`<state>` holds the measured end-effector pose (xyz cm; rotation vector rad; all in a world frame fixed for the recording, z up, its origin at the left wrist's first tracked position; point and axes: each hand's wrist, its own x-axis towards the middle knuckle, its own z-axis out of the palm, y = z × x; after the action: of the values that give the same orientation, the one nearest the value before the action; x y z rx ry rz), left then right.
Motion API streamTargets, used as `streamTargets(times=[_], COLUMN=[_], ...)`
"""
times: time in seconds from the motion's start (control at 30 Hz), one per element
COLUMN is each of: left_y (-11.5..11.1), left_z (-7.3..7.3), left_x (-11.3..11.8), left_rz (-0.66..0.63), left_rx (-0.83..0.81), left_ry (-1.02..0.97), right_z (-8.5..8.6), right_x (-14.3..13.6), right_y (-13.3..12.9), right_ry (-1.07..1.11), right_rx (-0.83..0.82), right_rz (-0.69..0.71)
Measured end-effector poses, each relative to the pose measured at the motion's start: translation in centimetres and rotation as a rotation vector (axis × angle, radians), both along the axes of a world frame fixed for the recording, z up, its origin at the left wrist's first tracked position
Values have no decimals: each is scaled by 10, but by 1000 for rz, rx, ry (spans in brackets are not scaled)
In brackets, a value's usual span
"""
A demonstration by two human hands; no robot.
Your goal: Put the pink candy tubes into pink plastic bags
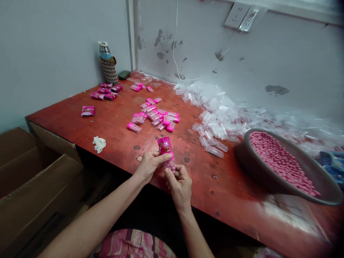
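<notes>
Above the near edge of the table, both hands are on a small clear bottle of pink balls. A pink printed sleeve sticks up from its upper end. My left hand pinches the upper part, thumb lying across the front. Lower down, my right hand grips the bottom end between thumb and fingers, which partly hide it. Just beyond lies a loose group of similar filled bottles with bright pink caps. Farther left, several flat pink printed packs are bunched, with a single pack apart from them.
At right, a grey basin of pink balls sits tilted. Clear empty tubes are heaped along the wall. A bottle in a knitted cover stands at the back left. Crumpled tissue lies near the edge; cardboard boxes stand below.
</notes>
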<state>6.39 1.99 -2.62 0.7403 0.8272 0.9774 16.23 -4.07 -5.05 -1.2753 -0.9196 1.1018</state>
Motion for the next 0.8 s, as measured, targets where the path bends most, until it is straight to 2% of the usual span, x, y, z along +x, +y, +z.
streamTargets(times=[0.07,0.23,0.47,0.6,0.7,0.73,0.8], left_y=[-1,-4,-14,-19,-23,-24,-26], left_z=[-1,0,3,1,1,3,12], left_x=[1,0,-5,-5,-7,-11,-29], left_rz=[-11,-194,-294,-331,-289,-234,-25], left_rx=[-1,1,-13,-32,-39,-42,-20], left_ry=[-16,-39,-54,-97,-118,-112,-106], right_z=[1,-3,-2,1,5,6,10], right_x=[3,5,8,11,6,5,3], right_y=[-1,2,4,7,11,12,13], right_ry=[23,370,235,264,264,261,256], right_rx=[-1,-31,40,87,95,98,104], right_rz=[6,109,108,156,205,226,248])
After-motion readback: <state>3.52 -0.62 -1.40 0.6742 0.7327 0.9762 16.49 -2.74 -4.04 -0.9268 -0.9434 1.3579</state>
